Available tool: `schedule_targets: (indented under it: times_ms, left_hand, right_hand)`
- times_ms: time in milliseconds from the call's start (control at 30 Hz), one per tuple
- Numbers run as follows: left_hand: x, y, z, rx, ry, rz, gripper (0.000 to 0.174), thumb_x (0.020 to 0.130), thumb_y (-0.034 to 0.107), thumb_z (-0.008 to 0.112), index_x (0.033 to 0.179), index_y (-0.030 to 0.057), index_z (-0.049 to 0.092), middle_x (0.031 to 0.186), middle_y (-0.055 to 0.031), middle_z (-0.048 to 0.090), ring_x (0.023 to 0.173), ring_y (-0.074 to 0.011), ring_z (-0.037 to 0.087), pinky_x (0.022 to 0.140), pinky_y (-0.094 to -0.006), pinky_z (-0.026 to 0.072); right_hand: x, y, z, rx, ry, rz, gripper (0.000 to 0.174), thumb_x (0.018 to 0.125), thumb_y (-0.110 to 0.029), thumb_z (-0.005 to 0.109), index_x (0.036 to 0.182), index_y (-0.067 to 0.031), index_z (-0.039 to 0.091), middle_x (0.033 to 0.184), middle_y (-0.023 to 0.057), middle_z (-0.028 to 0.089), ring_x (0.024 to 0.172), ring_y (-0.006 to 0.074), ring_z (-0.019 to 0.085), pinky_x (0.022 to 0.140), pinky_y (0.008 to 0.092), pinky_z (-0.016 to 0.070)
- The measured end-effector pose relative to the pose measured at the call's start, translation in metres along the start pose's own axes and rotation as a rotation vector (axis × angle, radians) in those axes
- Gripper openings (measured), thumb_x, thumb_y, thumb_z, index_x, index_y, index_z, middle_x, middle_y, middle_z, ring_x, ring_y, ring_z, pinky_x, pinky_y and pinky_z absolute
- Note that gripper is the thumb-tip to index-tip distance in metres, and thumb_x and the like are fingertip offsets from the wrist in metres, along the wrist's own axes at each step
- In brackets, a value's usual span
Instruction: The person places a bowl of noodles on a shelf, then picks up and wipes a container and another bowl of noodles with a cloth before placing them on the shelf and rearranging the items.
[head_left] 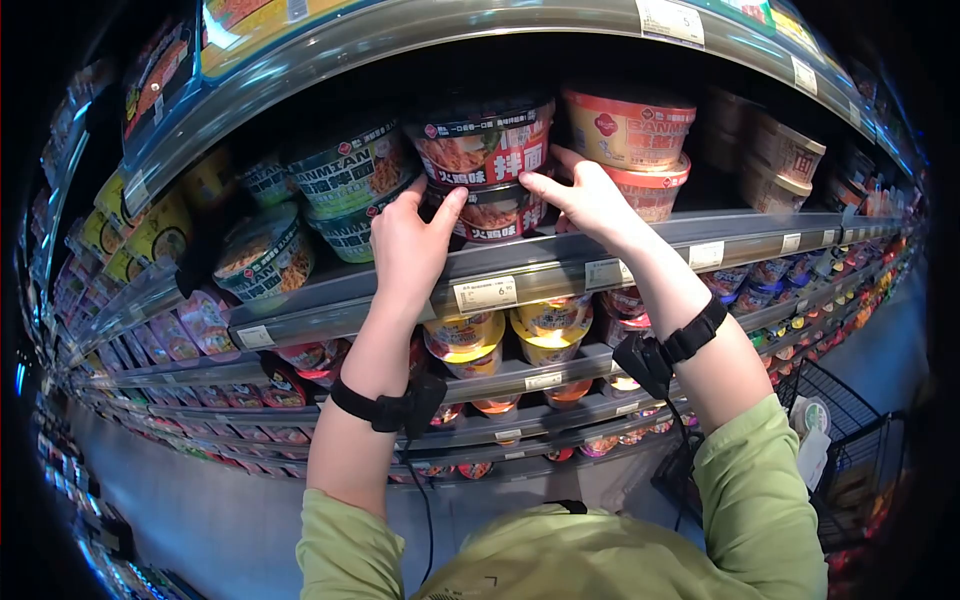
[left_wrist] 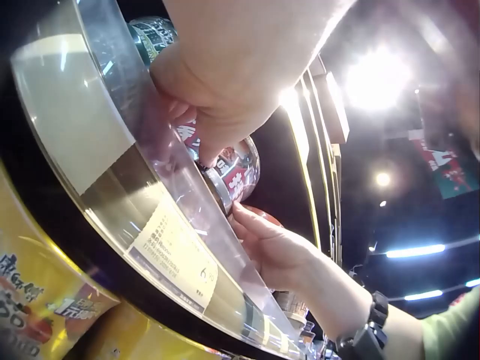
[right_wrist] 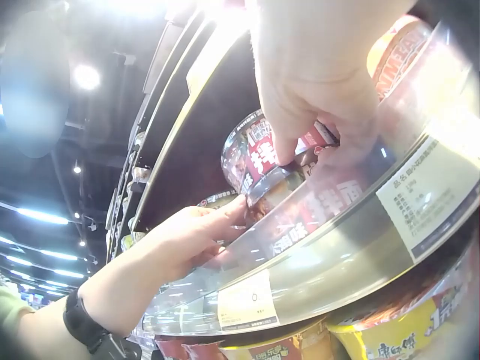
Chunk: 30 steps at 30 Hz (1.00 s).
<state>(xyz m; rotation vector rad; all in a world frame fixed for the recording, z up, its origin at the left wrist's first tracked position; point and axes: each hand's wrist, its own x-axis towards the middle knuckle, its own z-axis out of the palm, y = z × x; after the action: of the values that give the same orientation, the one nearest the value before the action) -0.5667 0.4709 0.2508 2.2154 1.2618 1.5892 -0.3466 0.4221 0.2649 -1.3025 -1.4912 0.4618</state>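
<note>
Two black-and-red instant noodle bowls stand stacked on the shelf in the head view. My left hand (head_left: 412,240) grips the upper bowl (head_left: 480,148) from the left, its thumb on the front near the seam between the two. On the other side my right hand (head_left: 597,205) holds it, thumb at the seam and index finger along the side. The lower bowl (head_left: 490,220) sits right beneath, behind the clear shelf lip (right_wrist: 315,217). Both wrist views show the fingertips close round the seam; some fingers are hidden behind the bowls.
Green noodle bowls (head_left: 350,175) stand to the left, orange ones (head_left: 640,135) to the right. An upper shelf edge (head_left: 400,65) overhangs the stack. Yellow noodle bowls (head_left: 550,325) fill the shelf below. A black wire cart (head_left: 850,410) stands at the right.
</note>
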Motion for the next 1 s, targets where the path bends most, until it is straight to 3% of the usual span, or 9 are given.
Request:
schedule_targets:
  times_ms: [167,233,300,467,567,600,767,867,1000]
  left_hand:
    - [-0.008,0.006,-0.001,-0.029,0.033,-0.020,0.043,0.088,0.031,0.071,0.116,-0.0007,0.067,0.072,-0.0068,0.069,0.057,-0.0106,0.062,0.052,-0.0259,0.0502]
    - [-0.010,0.007,0.000,-0.136,0.075,-0.044,0.050,0.086,0.039,0.070,0.112,-0.0028,0.069,0.056,-0.0175,0.060,0.053,-0.0213,0.062,0.059,-0.0339,0.0482]
    - [-0.011,0.008,0.002,-0.166,0.111,-0.030,0.046,0.085,0.037,0.071,0.109,-0.0017,0.070,0.055,-0.0159,0.060,0.051,-0.0186,0.060,0.057,-0.0325,0.0474]
    - [-0.010,0.003,0.006,-0.162,0.183,0.033,0.037,0.086,0.034,0.071,0.105,0.0020,0.072,0.069,-0.0186,0.068,0.059,-0.0249,0.067,0.061,-0.0332,0.0503]
    - [-0.013,0.006,0.003,-0.158,0.163,0.034,0.032,0.087,0.030,0.070,0.103,0.0027,0.073,0.080,-0.0195,0.070,0.068,-0.0279,0.069,0.065,-0.0337,0.0521]
    - [-0.014,0.002,0.006,-0.106,0.205,0.140,0.028,0.090,0.022,0.070,0.106,-0.0009,0.071,0.077,-0.0131,0.072,0.067,-0.0090,0.063,0.066,-0.0244,0.0497]
    - [-0.021,0.003,0.006,-0.125,0.233,0.237,0.022,0.088,0.014,0.070,0.103,-0.0013,0.072,0.085,-0.0147,0.073,0.070,-0.0128,0.067,0.065,-0.0256,0.0511]
    - [-0.027,0.004,0.006,-0.167,0.252,0.292,0.018,0.087,0.010,0.068,0.102,-0.0002,0.073,0.087,-0.0139,0.073,0.071,-0.0124,0.067,0.064,-0.0247,0.0508]
    - [-0.029,0.003,0.007,-0.141,0.301,0.357,0.017,0.086,0.006,0.068,0.101,0.0015,0.074,0.087,-0.0118,0.073,0.071,-0.0128,0.068,0.063,-0.0245,0.0508]
  right_hand:
    - [-0.007,0.000,-0.001,0.046,0.026,-0.047,0.076,0.082,-0.043,0.072,0.134,0.0072,0.047,0.104,0.0183,0.067,0.067,0.0171,0.067,0.058,0.0290,0.0548]
    - [-0.008,0.002,0.001,0.036,0.097,-0.059,0.075,0.082,-0.043,0.072,0.133,0.0071,0.048,0.101,0.0179,0.067,0.067,0.0170,0.067,0.060,0.0281,0.0552]
    - [-0.008,0.005,0.001,0.035,0.109,-0.082,0.076,0.081,-0.046,0.072,0.131,0.0074,0.050,0.099,0.0181,0.068,0.074,0.0191,0.068,0.065,0.0297,0.0553]
    - [-0.007,0.008,0.002,-0.022,0.199,-0.067,0.081,0.079,-0.053,0.072,0.129,0.0067,0.052,0.098,0.0192,0.067,0.085,0.0224,0.067,0.073,0.0329,0.0530]
    - [0.001,0.019,0.005,-0.058,0.225,-0.109,0.078,0.082,-0.052,0.069,0.132,0.0052,0.050,0.099,0.0188,0.067,0.082,0.0213,0.066,0.072,0.0321,0.0528]
    - [-0.002,0.014,0.004,-0.056,0.223,-0.111,0.078,0.082,-0.052,0.069,0.132,0.0052,0.050,0.099,0.0188,0.067,0.082,0.0213,0.066,0.072,0.0321,0.0528]
    - [-0.014,-0.006,-0.004,0.037,0.013,0.045,0.069,0.094,-0.044,0.058,0.143,0.0018,0.040,0.112,0.0208,0.064,0.098,0.0215,0.064,0.084,0.0344,0.0505]
    - [-0.007,0.012,-0.006,-0.012,0.030,-0.098,0.071,0.094,-0.044,0.057,0.145,0.0013,0.037,0.118,0.0183,0.062,0.098,0.0172,0.062,0.083,0.0329,0.0497]
    - [-0.011,0.006,-0.009,0.076,-0.021,-0.072,0.072,0.095,-0.046,0.056,0.146,-0.0003,0.036,0.120,0.0148,0.061,0.092,0.0125,0.059,0.078,0.0296,0.0495]
